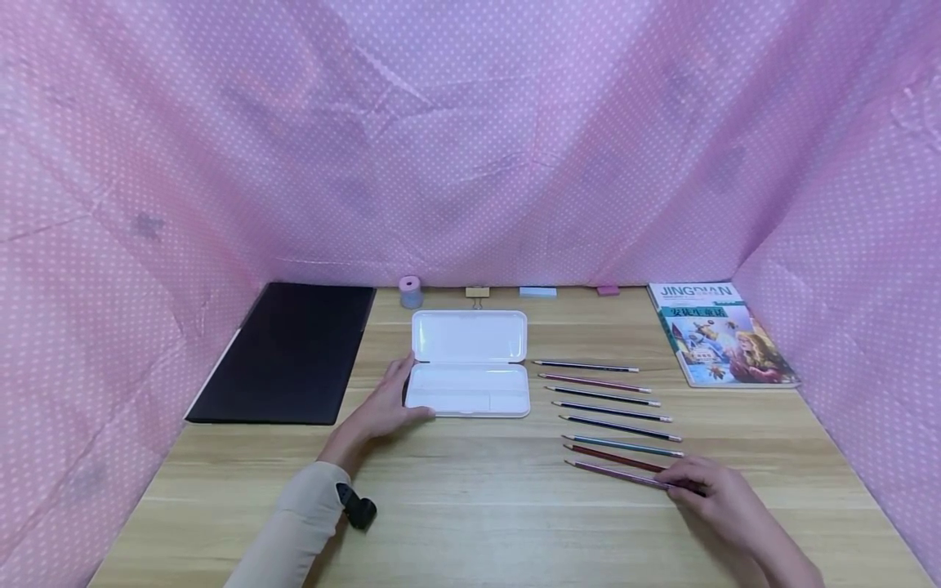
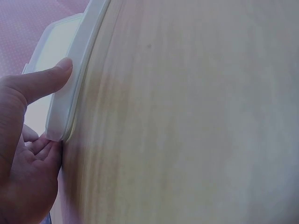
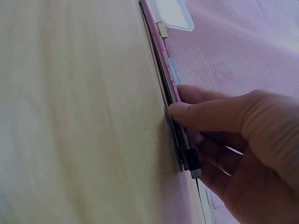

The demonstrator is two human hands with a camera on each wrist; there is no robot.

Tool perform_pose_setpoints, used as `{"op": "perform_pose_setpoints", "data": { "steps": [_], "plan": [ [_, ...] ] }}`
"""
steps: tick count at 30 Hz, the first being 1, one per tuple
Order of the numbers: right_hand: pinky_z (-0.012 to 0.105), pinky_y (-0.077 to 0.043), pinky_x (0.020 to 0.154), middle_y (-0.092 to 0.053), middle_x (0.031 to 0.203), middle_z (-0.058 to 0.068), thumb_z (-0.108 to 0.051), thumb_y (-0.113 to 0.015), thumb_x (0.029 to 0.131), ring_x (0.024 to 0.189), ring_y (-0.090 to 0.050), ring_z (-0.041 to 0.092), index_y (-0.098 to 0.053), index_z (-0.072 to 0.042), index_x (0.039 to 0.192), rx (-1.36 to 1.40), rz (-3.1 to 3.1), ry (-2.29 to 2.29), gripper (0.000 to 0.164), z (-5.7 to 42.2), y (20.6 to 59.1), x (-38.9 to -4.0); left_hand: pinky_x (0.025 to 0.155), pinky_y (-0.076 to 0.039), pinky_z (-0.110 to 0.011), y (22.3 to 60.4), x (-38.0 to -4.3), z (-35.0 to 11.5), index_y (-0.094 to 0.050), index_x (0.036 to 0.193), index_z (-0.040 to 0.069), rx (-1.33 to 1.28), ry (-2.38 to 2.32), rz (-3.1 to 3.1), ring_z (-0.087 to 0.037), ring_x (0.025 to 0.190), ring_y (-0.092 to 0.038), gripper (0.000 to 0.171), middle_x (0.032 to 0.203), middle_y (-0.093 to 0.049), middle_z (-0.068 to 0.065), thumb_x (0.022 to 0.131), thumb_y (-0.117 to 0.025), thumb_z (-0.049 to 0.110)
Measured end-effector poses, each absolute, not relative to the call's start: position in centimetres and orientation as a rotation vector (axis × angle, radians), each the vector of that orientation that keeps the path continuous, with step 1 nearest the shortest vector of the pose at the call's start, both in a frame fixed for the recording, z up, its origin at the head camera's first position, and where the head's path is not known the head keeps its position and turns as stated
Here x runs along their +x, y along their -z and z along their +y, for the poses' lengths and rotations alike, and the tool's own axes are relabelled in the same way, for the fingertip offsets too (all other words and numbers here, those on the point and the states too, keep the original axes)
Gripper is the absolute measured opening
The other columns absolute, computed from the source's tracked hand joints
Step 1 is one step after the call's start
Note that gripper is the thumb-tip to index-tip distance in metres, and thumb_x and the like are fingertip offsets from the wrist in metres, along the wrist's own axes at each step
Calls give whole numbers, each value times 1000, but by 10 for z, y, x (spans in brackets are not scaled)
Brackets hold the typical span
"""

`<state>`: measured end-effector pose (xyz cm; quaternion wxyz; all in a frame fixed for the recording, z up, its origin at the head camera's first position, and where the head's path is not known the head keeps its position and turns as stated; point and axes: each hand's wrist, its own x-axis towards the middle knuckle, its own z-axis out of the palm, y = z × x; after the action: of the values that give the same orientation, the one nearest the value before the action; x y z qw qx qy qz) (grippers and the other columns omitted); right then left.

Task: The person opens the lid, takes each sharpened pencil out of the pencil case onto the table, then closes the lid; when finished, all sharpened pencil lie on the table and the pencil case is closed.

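An open white pencil case (image 1: 448, 400) lies at the middle of the table, its lid (image 1: 470, 336) tipped back and nothing inside. My left hand (image 1: 384, 408) holds its left end, thumb on the front wall and fingers round the corner, as the left wrist view shows on the case (image 2: 60, 112). Over on the right, my right hand (image 1: 724, 500) pinches the nearest pencil, a pinkish-purple one (image 1: 613, 474), near its eraser end between thumb and index finger. Just behind it lies a dark red pencil (image 1: 613, 457), then a teal pencil (image 1: 621, 444).
Beyond these, several dark pencils (image 1: 621, 428) and a red one (image 1: 594, 382) lie in a row. A black folder (image 1: 287, 351) is at left, a magazine (image 1: 724, 339) at right. Along the back stand a small cylinder (image 1: 411, 294), binder clip (image 1: 477, 292), white block (image 1: 537, 291) and pink eraser (image 1: 608, 290).
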<state>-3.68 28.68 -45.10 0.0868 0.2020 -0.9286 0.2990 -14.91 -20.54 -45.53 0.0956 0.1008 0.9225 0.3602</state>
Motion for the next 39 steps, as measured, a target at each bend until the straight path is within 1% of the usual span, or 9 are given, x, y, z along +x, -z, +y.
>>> {"op": "perform_pose_setpoints", "data": {
  "steps": [3, 5, 9, 12, 17, 22, 29, 35, 39],
  "plan": [
    [5, -35, 72, -63, 89, -13, 0, -79, 64, 81, -57, 1, -70, -30, 84, 591, -2759, -871, 37, 286, 452, -36, 107, -22, -49, 455, -149, -205, -3, 149, 18, 301, -1060, 2740, -26, 133, -23, 110, 146, -21, -9, 71, -75, 47],
    [5, -36, 73, -63, 90, -12, 0, -79, 63, 83, -58, 1, -70, -31, 84, 583, -2771, -848, 38, 286, 452, -36, 107, -22, -48, 455, -149, -206, -3, 149, 18, 300, -1063, 2742, -26, 133, -23, 110, 145, -21, -9, 71, -76, 46],
    [14, -43, 71, -63, 90, -14, -1, -78, 66, 83, -58, 0, -70, -33, 85, 546, -2836, -814, 38, 285, 449, -35, 107, -22, -47, 455, -148, -205, -2, 149, 18, 301, -1080, 2736, -26, 133, -24, 111, 146, -21, -9, 71, -76, 43],
    [22, -47, 68, -63, 90, -14, -2, -76, 69, 83, -58, -1, -70, -31, 88, 521, -2874, -843, 35, 284, 444, -35, 108, -22, -46, 456, -148, -205, -2, 149, 18, 296, -1084, 2730, -25, 133, -24, 111, 146, -21, -8, 71, -76, 44],
    [23, -48, 63, -65, 89, -10, -3, -73, 74, 78, -57, 0, -71, -22, 93, 551, -2839, -964, 28, 280, 431, -46, 108, -22, -47, 456, -148, -204, -2, 149, 19, 294, -1091, 2727, -24, 133, -24, 110, 145, -21, -8, 71, -76, 44],
    [24, -49, 63, -66, 94, -5, -3, -68, 80, 77, -58, 3, -69, -16, 99, 629, -2811, -1029, 23, 268, 415, -72, 107, -22, -48, 457, -148, -205, -2, 149, 19, 300, -1100, 2730, -26, 133, -24, 111, 146, -20, -8, 71, -76, 44],
    [27, -50, 72, -64, 103, -4, -18, -62, 89, 88, -58, 11, -67, -18, 107, 653, -2907, -1106, 19, 237, 408, -119, 108, -21, -46, 458, -149, -206, -2, 149, 21, 299, -1095, 2733, -24, 133, -23, 111, 146, -20, -7, 70, -76, 45],
    [36, -49, 83, -63, 105, 0, -22, -60, 90, 97, -58, 16, -61, -16, 117, 706, -2898, -1310, 28, 199, 418, -157, 108, -21, -47, 459, -149, -206, -3, 149, 22, 310, -1115, 2739, -24, 132, -24, 111, 145, -21, -8, 70, -77, 46],
    [41, -47, 87, -62, 109, 9, -14, -61, 89, 101, -57, 22, -54, -7, 125, 715, -2867, -1422, 38, 172, 427, -179, 108, -21, -46, 459, -150, -205, -4, 149, 23, 310, -1124, 2740, -22, 131, -25, 110, 144, -22, -6, 70, -77, 45]
  ]
}}
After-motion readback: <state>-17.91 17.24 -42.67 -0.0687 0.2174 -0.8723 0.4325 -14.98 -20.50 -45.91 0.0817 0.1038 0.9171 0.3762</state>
